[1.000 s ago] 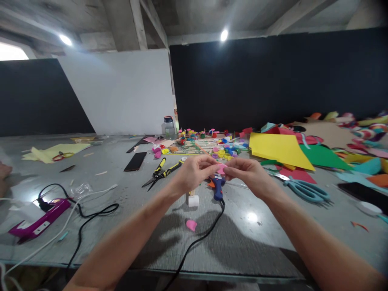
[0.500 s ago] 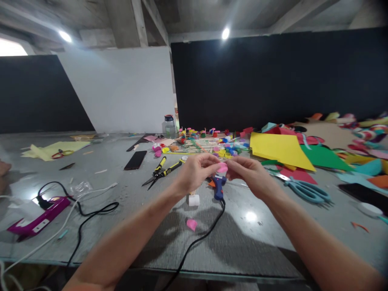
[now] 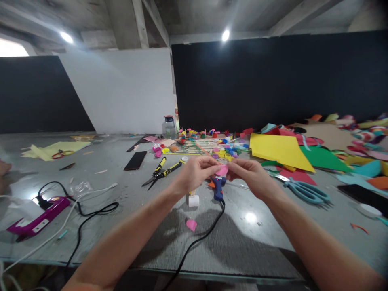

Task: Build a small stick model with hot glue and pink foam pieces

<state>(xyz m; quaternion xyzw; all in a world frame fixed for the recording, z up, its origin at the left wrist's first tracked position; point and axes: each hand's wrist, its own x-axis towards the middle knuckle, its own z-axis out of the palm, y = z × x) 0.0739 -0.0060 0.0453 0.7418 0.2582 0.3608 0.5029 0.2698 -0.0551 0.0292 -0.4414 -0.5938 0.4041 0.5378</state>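
Observation:
A small pink petal-shaped piece (image 3: 222, 170) is pinched between my left hand (image 3: 198, 171) and my right hand (image 3: 246, 171), each gripping one side with thumb and fingers. Just below and behind it lies a blue glue gun (image 3: 218, 189) on the table, its orange stand partly hidden by my left hand. Nearer to me are a small white roll (image 3: 194, 201) and a second pink petal-shaped piece (image 3: 191, 224), both lying on the tabletop.
Yellow-handled snips (image 3: 160, 173) and a black phone (image 3: 135, 160) lie left of my hands. Blue-handled scissors (image 3: 307, 190) and coloured sheets (image 3: 280, 150) are at the right. A purple power strip (image 3: 45, 218) with cords sits far left. Another person's hand (image 3: 4, 166) shows at the left edge.
The pink piece between my fingers has tilted, so more of its face shows and it sits slightly lower. My hands have hardly moved.

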